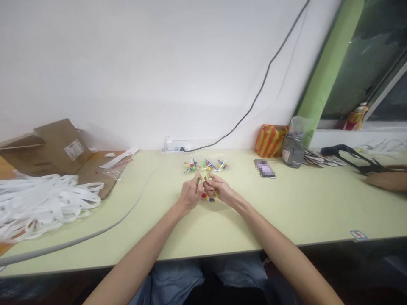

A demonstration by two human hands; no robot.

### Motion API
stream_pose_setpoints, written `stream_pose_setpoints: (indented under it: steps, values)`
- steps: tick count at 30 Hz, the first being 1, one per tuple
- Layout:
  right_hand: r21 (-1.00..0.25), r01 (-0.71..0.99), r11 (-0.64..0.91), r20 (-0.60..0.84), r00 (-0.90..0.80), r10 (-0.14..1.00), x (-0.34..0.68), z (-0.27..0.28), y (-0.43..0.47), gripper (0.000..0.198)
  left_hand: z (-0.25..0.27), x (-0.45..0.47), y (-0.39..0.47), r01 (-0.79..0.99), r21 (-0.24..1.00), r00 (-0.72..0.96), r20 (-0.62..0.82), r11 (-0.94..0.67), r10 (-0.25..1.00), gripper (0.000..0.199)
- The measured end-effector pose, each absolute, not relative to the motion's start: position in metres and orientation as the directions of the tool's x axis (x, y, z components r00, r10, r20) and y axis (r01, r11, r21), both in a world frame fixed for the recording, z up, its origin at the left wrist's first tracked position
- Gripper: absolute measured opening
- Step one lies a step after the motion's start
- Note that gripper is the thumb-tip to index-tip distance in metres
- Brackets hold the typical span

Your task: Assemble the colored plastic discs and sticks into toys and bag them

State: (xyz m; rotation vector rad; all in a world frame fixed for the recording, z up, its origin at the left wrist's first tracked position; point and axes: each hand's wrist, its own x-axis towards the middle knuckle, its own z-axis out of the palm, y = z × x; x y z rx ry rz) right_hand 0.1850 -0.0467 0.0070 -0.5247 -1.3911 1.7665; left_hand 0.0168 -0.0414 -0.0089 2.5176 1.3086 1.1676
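My left hand (190,192) and my right hand (220,189) meet above the middle of the table, both with fingers closed. A small bright green piece (199,181) shows at the left fingertips. Between the right thumb and finger is another bit of green, and a thin green stick (216,194) pokes out below that hand. Whether these are parts of one thing, I cannot tell. Under the hands lie small red, yellow and blue plastic pieces (208,198), partly covered. Just beyond them sit spiky clusters of coloured sticks (190,164), with more clusters (215,164) to their right.
White straps (41,205) and an open cardboard box (60,146) occupy the left. A grey cable (104,231) crosses the table (152,241). A power strip (174,147) lies by the wall. Rightward are a phone (265,168), a striped bag (270,140) and a grey bag (293,150).
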Motion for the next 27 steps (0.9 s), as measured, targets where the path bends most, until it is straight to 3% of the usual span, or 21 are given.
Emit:
stream_pose_setpoints:
  steps: [3, 8, 15, 19, 23, 27]
  values:
    - [-0.934, -0.354, -0.041, 0.182, -0.574, 0.799, 0.188, 0.009, -0.044, 0.035, -0.009, 0.011, -0.038, 0.675, 0.435, 0.281, 0.595, -0.596, 0.753, 0.022]
    - [-0.982, -0.172, 0.081, 0.134, -0.322, 0.937, 0.195, 0.002, -0.032, 0.036, -0.006, 0.005, -0.031, 0.712, 0.48, 0.206, 0.555, -0.513, 0.806, 0.023]
    - [-0.996, -0.013, 0.093, 0.093, -0.27, 0.958, 0.206, -0.005, -0.023, 0.04, -0.007, 0.01, -0.03, 0.701, 0.447, 0.385, 0.417, -0.555, 0.823, 0.028]
    - [-0.964, 0.148, 0.222, 0.191, -0.198, 0.961, 0.209, -0.011, -0.015, 0.033, -0.007, 0.01, -0.029, 0.713, 0.437, 0.365, 0.437, -0.548, 0.822, 0.028]
    - [-0.826, 0.442, 0.351, 0.359, -0.069, 0.931, 0.212, -0.02, -0.008, 0.021, -0.006, 0.007, -0.028, 0.714, 0.443, 0.324, 0.477, -0.542, 0.817, 0.03]
    - [-0.809, 0.481, 0.337, 0.325, -0.112, 0.939, 0.212, -0.026, -0.005, 0.018, -0.005, 0.006, -0.028, 0.709, 0.462, 0.312, 0.473, -0.533, 0.824, 0.032]
